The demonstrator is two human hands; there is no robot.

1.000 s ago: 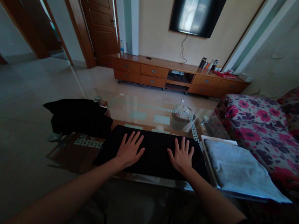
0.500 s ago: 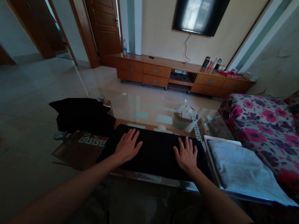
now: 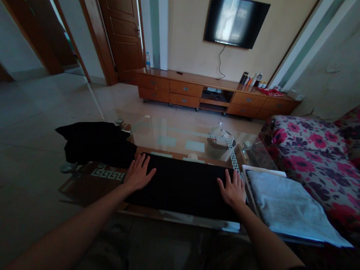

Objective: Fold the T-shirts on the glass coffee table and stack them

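Observation:
A folded black cloth [image 3: 185, 186] lies flat on the near edge of a glass coffee table [image 3: 179, 137]. My left hand [image 3: 138, 174] rests palm down on the cloth's left end with fingers stretched out. At the right end of the same cloth, my right hand [image 3: 233, 191] lies flat with its fingers spread. Neither hand holds anything. A second, crumpled black garment [image 3: 96, 141] sits on the table's left corner, just beside my left hand.
A folded light grey cloth [image 3: 288, 206] lies on a white board at the table's right end. A small basket [image 3: 217, 146] stands mid-table. A floral sofa [image 3: 334, 161] is on the right; a wooden TV cabinet [image 3: 214, 94] stands along the far wall.
Both hands have slid apart along the black cloth, the left toward its left end and the right toward its right end.

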